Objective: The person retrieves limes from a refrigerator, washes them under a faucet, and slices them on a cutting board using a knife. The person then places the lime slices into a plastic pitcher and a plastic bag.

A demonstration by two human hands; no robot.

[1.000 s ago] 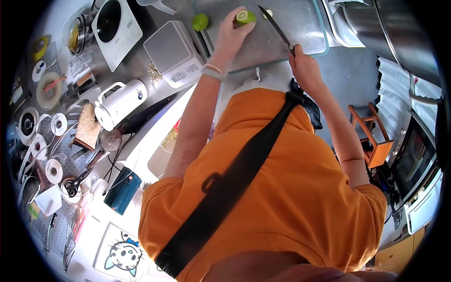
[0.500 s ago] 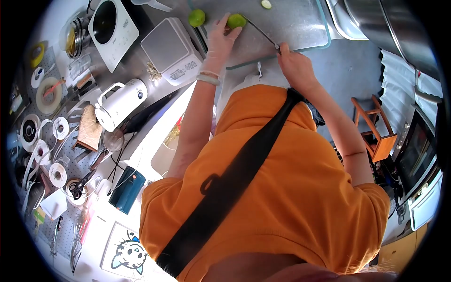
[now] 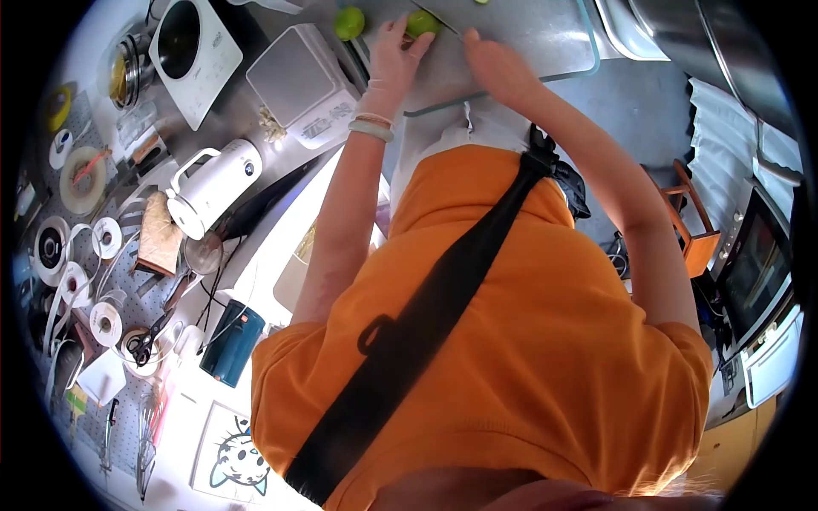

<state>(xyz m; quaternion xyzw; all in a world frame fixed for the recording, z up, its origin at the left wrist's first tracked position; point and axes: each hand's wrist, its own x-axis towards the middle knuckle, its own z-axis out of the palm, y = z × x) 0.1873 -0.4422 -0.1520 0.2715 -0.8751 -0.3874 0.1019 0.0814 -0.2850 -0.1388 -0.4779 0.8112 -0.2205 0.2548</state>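
My left hand [image 3: 397, 58], in a thin clear glove, grips a green lime [image 3: 422, 24] on the glass board [image 3: 545, 38]. My right hand [image 3: 497, 66] is closed on the handle of a knife [image 3: 437, 17], whose blade points up and left beside the lime. Whether the blade has entered the lime, I cannot tell. Another whole lime [image 3: 348, 24] lies left of my left hand. A small cut piece of lime [image 3: 481, 2] shows at the top edge of the view.
A kitchen scale [image 3: 298, 85], a white kettle [image 3: 215, 187] and an induction plate [image 3: 194, 64] stand to the left. Rolls of tape and scissors [image 3: 143, 345] lie farther left. A large metal pot [image 3: 733, 51] is at the upper right, above a wooden stool [image 3: 694, 230].
The knife and my right hand have moved left and up, bringing the blade beside the lime. My left hand has shifted left with the lime, which has turned to show its green skin.
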